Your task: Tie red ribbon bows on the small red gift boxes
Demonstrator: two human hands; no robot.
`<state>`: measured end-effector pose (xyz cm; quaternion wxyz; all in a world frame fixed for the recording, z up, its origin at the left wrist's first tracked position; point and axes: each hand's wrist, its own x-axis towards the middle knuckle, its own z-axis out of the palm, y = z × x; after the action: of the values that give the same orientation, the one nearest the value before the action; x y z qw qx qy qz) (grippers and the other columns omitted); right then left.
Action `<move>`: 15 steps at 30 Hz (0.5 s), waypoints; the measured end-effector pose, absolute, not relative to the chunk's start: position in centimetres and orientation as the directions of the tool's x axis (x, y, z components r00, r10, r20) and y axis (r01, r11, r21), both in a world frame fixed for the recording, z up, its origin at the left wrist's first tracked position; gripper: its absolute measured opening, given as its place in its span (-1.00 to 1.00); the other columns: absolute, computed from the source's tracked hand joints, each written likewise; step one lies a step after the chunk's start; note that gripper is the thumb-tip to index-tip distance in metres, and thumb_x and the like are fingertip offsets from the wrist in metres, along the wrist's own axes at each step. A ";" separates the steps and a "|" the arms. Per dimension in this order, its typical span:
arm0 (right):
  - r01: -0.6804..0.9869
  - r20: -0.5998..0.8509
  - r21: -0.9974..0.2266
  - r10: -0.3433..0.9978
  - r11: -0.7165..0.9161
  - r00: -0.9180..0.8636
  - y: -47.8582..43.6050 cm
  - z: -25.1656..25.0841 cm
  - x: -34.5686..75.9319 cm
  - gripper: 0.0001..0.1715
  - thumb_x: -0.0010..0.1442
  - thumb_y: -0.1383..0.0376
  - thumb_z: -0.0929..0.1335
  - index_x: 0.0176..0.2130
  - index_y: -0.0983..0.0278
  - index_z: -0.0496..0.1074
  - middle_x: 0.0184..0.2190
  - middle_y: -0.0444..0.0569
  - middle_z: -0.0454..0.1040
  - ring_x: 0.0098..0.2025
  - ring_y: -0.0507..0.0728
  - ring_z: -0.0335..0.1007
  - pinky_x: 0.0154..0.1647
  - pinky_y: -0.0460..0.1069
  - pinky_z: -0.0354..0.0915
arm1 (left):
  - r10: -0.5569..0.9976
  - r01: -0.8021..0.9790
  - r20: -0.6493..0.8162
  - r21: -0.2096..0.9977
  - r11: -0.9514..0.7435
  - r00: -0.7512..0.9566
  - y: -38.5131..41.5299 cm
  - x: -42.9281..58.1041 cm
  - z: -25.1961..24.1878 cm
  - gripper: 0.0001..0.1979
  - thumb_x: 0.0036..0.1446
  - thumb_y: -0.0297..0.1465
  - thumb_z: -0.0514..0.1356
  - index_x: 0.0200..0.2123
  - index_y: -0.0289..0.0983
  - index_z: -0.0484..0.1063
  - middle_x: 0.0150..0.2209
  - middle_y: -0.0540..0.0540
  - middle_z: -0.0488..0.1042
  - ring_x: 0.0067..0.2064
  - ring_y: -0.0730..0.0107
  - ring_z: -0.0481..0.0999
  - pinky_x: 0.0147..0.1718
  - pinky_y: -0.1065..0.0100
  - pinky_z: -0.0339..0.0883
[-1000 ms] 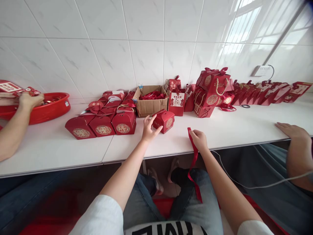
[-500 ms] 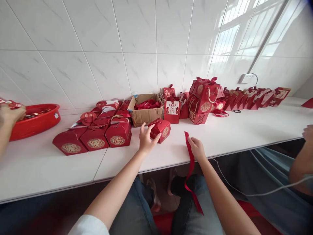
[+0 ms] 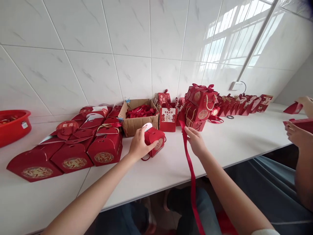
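Observation:
My left hand [image 3: 140, 146] is closed around a small red gift box [image 3: 153, 137] on the table, thumb across its front and fingers over its back. A white flap end sticks up from the box, and dark red cord loops show at its sides. Between the thumb and fingers of my right hand [image 3: 195, 141], a long red ribbon [image 3: 191, 176] is pinched near its upper end. The ribbon hangs down over the table edge in front of my legs. Just behind the gift box stands an open cardboard box [image 3: 135, 125] holding red ribbons [image 3: 141, 111].
Red gift boxes [image 3: 74, 162] fill the left; a red basin [image 3: 14, 130] is beyond them. Stacked boxes with bows [image 3: 201, 101] and a row of red bags [image 3: 234, 106] line the wall. At right, another person's hands [image 3: 299, 133] hold red packaging.
My left hand has gone from open fingers beside the gift box to a grip on it, and the box has turned. My right hand has raised the ribbon slightly. The view has shifted right.

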<state>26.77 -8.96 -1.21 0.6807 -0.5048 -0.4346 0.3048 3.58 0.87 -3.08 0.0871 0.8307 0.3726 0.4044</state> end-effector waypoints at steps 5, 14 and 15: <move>-0.058 0.371 -0.910 0.871 0.409 0.322 -3.5 4.5 25.8 -0.74 0.02 0.10 0.33 -0.43 0.25 0.40 -0.46 -0.09 0.38 -0.41 0.06 0.28 -0.39 -0.06 0.22 | 0.701 0.575 0.660 0.473 -0.668 0.271 0.4 2.6 -4.0 -0.24 -0.03 -0.14 0.26 0.22 -0.12 0.07 0.05 -0.24 0.30 0.10 -0.03 0.34 0.03 -0.04 0.23; -0.108 0.305 -0.944 0.949 0.312 0.077 -0.6 -1.2 21.1 -0.60 0.03 0.17 0.33 -0.69 0.26 0.17 -0.63 -0.17 0.12 -0.54 -0.01 0.00 -0.48 -0.05 0.03 | 0.793 0.543 0.600 0.632 -0.553 0.109 0.0 1.0 -4.7 -0.52 0.19 -0.20 0.07 0.18 -0.01 0.16 0.04 -0.20 0.34 0.10 -0.01 0.34 0.02 -0.11 0.20; -0.112 0.304 -0.944 0.951 0.309 0.065 -0.8 -1.8 20.9 -0.58 0.04 0.19 0.34 -0.70 0.27 0.16 -0.61 -0.16 0.14 -0.53 0.00 0.01 -0.47 -0.04 0.03 | 0.794 0.529 0.600 0.645 -0.551 0.095 0.0 0.9 -4.7 -0.54 0.18 -0.23 0.09 0.17 0.01 0.18 0.03 -0.19 0.34 0.08 0.01 0.36 0.01 -0.09 0.23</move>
<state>20.92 -0.83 -1.77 0.6125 -0.3966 -0.5287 0.4335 0.95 0.04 -4.71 0.1334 0.7279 0.4545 0.4958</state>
